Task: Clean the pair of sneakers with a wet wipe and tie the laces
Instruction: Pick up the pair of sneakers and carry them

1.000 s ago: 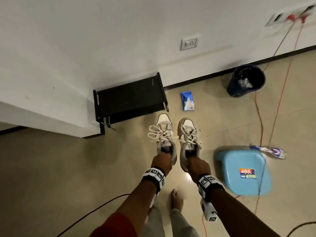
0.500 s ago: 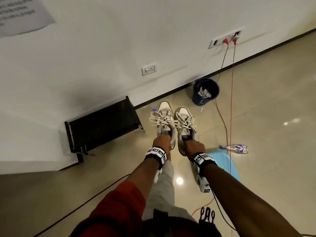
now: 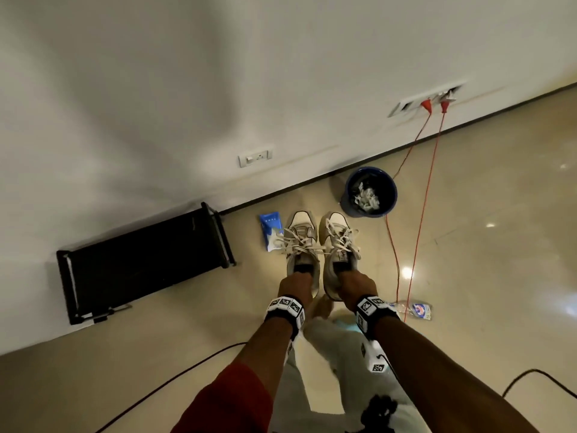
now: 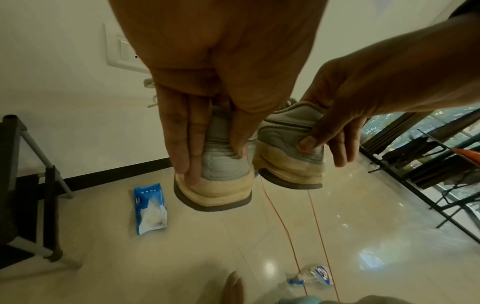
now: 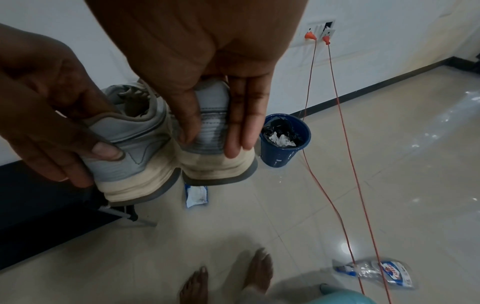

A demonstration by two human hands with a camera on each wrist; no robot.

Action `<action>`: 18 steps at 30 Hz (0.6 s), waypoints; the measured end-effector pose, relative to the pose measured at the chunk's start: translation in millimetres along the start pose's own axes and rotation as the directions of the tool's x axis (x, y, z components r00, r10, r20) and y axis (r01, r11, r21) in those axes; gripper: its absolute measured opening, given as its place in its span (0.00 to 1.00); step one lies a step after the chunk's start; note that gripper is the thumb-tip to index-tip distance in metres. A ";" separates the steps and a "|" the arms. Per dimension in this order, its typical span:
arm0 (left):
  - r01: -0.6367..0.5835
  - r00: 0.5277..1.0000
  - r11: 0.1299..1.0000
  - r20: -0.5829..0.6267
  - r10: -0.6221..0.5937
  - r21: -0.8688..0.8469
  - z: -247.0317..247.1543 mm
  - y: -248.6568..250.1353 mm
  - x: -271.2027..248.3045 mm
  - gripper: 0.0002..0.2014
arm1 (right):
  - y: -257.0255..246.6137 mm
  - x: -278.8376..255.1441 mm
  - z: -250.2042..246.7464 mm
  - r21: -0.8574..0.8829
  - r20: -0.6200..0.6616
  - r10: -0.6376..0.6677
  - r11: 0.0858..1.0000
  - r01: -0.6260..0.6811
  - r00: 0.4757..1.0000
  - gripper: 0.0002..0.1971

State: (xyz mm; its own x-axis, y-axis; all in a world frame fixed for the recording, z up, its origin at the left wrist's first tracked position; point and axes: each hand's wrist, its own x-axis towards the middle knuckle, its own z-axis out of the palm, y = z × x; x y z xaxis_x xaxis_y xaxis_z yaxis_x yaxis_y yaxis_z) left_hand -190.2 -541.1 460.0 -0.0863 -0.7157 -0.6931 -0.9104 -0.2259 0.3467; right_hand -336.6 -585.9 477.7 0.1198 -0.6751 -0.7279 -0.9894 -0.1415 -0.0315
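Two grey-and-white sneakers hang side by side above the floor, toes pointing away from me, laces lying in loose loops. My left hand grips the heel of the left sneaker, thumb inside the collar and fingers down the back of its heel. In the same way my right hand grips the right sneaker by its heel. A blue pack of wet wipes lies on the floor left of the toes.
A blue bin with used wipes stands by the wall. A low black rack sits to the left. Two red cords run from a wall socket past a plastic bottle. My bare feet are below.
I have risen and the view has pulled back from the floor. Both hands keep the same hold on the heels. The wipes pack, hidden half a second ago, shows again left of the sneakers.
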 end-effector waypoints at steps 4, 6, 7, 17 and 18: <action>0.038 0.999 0.998 -0.035 -0.040 -0.042 8.4 -8.2 68.7 0.11 | 8.2 80.1 -0.7 -0.007 -0.001 -0.029 1.000 0.029 1.000 0.10; 0.065 0.997 0.995 -0.038 -0.068 -0.077 23.0 -13.6 111.5 0.11 | 16.5 127.6 10.9 -0.036 -0.023 -0.063 0.997 0.062 0.998 0.11; 0.080 0.995 0.992 -0.046 -0.085 -0.097 32.1 -17.3 132.5 0.11 | 20.9 150.2 18.7 -0.059 -0.033 -0.084 0.995 0.082 0.996 0.12; 0.224 0.952 0.928 -0.137 -0.275 -0.299 240.4 -37.6 394.3 0.13 | 113.7 416.4 217.9 -0.207 -0.028 -0.183 0.963 0.174 0.983 0.16; 0.237 0.944 0.916 -0.148 -0.296 -0.322 261.1 -35.8 410.2 0.13 | 121.4 429.6 235.0 -0.226 -0.025 -0.183 0.959 0.173 0.983 0.16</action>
State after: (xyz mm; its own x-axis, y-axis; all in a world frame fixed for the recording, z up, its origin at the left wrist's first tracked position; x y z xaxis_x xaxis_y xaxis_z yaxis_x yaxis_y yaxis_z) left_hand -298.7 -654.1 -1.7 0.2478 -0.7064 -0.6630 -0.7243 -0.5896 0.3575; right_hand -424.4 -722.9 0.1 0.3008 -0.6557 -0.6925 -0.9093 -0.4160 -0.0010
